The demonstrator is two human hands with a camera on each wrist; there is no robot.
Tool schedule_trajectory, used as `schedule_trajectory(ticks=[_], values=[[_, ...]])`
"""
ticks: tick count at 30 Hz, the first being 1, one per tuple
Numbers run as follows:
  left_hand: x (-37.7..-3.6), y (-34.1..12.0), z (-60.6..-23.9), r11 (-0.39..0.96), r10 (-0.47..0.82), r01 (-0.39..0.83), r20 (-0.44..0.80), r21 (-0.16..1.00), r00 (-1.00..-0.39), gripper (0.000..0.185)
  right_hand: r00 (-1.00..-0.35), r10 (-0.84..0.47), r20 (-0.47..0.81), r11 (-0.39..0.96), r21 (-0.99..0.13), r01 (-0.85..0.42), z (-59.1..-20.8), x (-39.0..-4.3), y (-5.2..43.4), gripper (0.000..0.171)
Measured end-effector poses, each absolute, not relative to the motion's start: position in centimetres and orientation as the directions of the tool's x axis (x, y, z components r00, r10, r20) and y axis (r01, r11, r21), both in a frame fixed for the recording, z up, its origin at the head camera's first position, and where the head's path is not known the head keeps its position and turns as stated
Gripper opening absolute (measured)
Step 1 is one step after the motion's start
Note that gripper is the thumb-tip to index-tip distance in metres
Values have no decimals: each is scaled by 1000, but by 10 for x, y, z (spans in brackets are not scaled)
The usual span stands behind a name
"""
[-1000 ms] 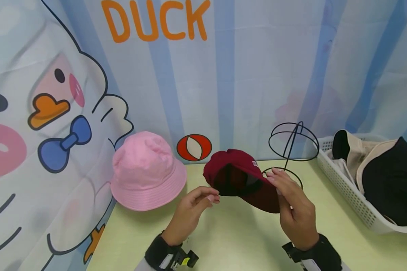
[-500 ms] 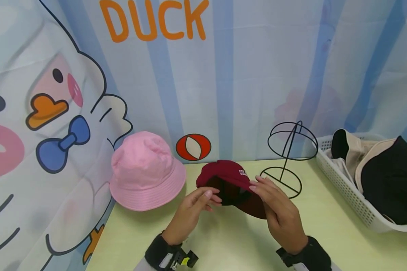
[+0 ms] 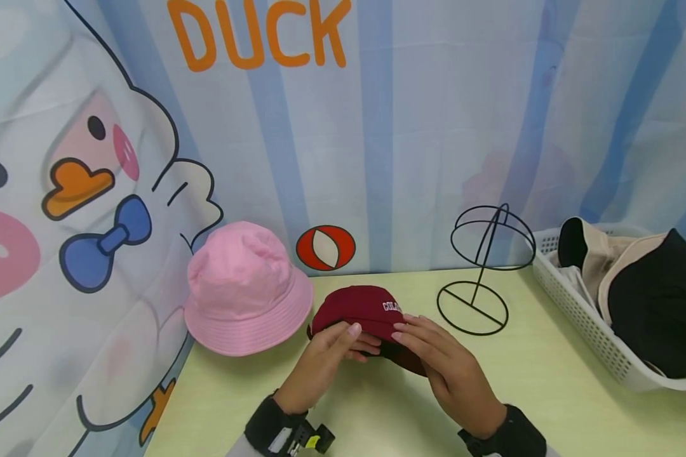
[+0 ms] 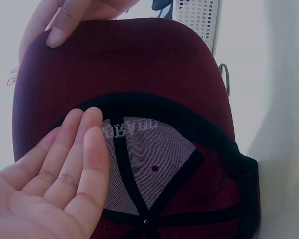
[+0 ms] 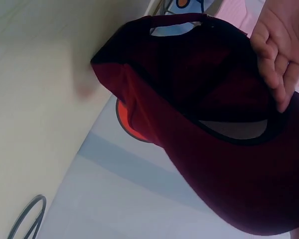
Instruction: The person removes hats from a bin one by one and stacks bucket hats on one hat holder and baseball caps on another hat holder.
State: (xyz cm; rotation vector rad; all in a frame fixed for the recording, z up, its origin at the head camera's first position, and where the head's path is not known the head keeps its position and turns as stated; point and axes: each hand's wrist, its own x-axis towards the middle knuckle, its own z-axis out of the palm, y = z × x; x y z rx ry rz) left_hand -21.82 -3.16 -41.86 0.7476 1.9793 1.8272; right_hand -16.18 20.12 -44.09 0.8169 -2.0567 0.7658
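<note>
A dark red baseball cap (image 3: 351, 304) with white lettering is held just above the table, brim to the right and underside towards me. My right hand (image 3: 454, 371) pinches the brim; in the left wrist view its thumb (image 4: 57, 36) presses the brim's underside. My left hand (image 3: 320, 362) is at the cap's opening. The left wrist view shows its fingers straight, palm turned up, beside the black inner band. Mesh lining and seam tape show inside the crown. Left of the cap stands a pink bucket hat (image 3: 246, 285), untouched.
Behind and right of my right hand stands a black wire hat stand (image 3: 478, 285) with no hat on it. A white perforated basket (image 3: 583, 333) at the right holds several hats, including a black one (image 3: 657, 311). A printed duck curtain (image 3: 423, 127) hangs behind the table.
The cap has moved left and towards me, away from the hat stand, and its crown has turned more upright. My right hand travelled with it; my left hand stayed nearly in place.
</note>
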Motion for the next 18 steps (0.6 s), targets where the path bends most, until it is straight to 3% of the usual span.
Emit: schedule_trajectory(ticks=[10,18], values=[[-220,-30,-424,37,552,111,72,993,-831,39,-474,-341,812,571,-221,-790,-442,-163,197,36],[-219,-29,-425,19,515,66,47,998,-856,36,-541,-396,742,603,-234,-763,-445,-161,196,40]])
